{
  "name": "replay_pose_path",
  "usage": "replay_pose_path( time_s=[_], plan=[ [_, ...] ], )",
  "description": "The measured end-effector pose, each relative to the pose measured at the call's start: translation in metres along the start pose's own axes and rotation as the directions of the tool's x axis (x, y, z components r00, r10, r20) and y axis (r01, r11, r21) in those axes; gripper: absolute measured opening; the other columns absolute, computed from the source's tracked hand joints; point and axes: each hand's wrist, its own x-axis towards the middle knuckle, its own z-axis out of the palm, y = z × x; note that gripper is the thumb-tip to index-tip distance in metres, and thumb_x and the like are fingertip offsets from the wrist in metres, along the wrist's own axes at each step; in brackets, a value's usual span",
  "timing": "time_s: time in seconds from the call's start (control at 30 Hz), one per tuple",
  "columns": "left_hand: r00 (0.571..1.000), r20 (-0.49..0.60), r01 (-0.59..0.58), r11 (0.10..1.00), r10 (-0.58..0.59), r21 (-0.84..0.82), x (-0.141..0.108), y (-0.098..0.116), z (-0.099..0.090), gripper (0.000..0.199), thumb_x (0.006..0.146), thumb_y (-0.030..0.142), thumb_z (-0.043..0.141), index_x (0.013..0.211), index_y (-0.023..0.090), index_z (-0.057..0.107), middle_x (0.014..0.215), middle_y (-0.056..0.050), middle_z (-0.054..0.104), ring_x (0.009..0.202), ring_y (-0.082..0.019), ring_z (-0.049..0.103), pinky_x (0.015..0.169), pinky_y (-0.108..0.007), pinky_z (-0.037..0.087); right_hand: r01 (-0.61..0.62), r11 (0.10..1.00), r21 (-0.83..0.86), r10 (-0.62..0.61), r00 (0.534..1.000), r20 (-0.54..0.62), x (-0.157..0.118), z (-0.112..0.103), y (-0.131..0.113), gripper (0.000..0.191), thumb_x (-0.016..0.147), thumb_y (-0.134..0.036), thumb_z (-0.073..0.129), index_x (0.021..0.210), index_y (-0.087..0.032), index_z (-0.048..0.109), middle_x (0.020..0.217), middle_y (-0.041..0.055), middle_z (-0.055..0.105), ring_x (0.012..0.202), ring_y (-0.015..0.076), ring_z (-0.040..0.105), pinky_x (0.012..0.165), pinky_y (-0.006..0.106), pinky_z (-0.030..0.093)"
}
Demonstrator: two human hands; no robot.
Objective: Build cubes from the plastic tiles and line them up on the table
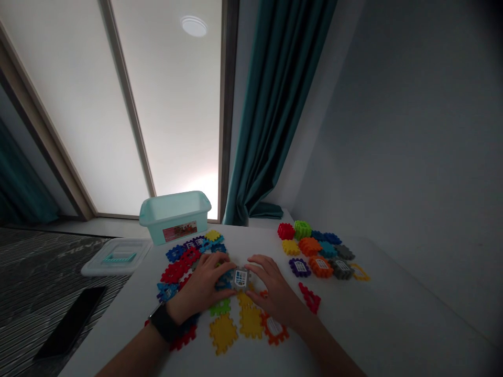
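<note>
The hands are close together at the middle of the white bench, the left hand, with a black wristwatch, and the right hand closing from either side on a grey window tile and a blue interlocking tile. The two tiles sit touching between the fingers, though how firmly they are joined can't be told.

Only a green block looks built up. Most other tiles lie flat and loose: a blue-and-red spread by the left hand, yellow tiles and an orange window tile below, and a colored group to the right.

A pale aqua plastic tub stands at the far edge, its lid at the left edge. Open bench lies to the right of the tiles.
</note>
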Motion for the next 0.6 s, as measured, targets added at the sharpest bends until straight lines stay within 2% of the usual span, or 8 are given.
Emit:
replay_pose_path(
  time_s=[0.13, 0.37, 0.6],
  plan=[
    [0.999, -0.036, 0.021, 1.0, -0.022, -0.023, 0.002, 0.002, 0.001, 0.047, 0.082, 0.036, 0.078, 0.124, 0.027, 0.06, 0.122, -0.008, 0.061, 0.111, -0.03, 0.056, 0.095, -0.045, 0.048, 0.0, 1.0, 0.013, 0.001, 0.999, -0.046, 0.0, 0.003, 0.001, 0.05, 0.087, -0.023, 0.065, 0.134, -0.026, 0.051, 0.135, 0.0127, 0.056, 0.132, 0.0315, 0.05, 0.108, 0.053, 0.047],
    [0.998, -0.052, 0.034, 0.998, -0.036, -0.053, 0.003, 0.003, 0.002, 0.033, 0.082, 0.026, 0.077, 0.111, 0.024, 0.062, 0.119, -0.007, 0.062, 0.109, -0.028, 0.058, 0.093, -0.043, 0.05, -0.049, 0.998, 0.049, 0.054, 0.993, -0.107, 0.0, 0.008, 0.003, 0.045, 0.084, -0.023, 0.068, 0.126, -0.025, 0.053, 0.131, 0.0129, 0.056, 0.128, 0.0321, 0.052, 0.106, 0.052, 0.05],
    [0.999, -0.039, 0.028, 0.993, -0.033, -0.118, 0.002, 0.001, 0.004, 0.033, 0.083, 0.026, 0.073, 0.115, 0.025, 0.063, 0.12, -0.008, 0.061, 0.108, -0.027, 0.059, 0.092, -0.042, 0.052, -0.063, 0.997, 0.051, 0.068, 0.99, -0.121, -0.001, 0.011, 0.004, 0.046, 0.081, -0.023, 0.07, 0.124, -0.025, 0.054, 0.13, 0.0126, 0.056, 0.127, 0.0322, 0.054, 0.105, 0.051, 0.05]
  ],
)
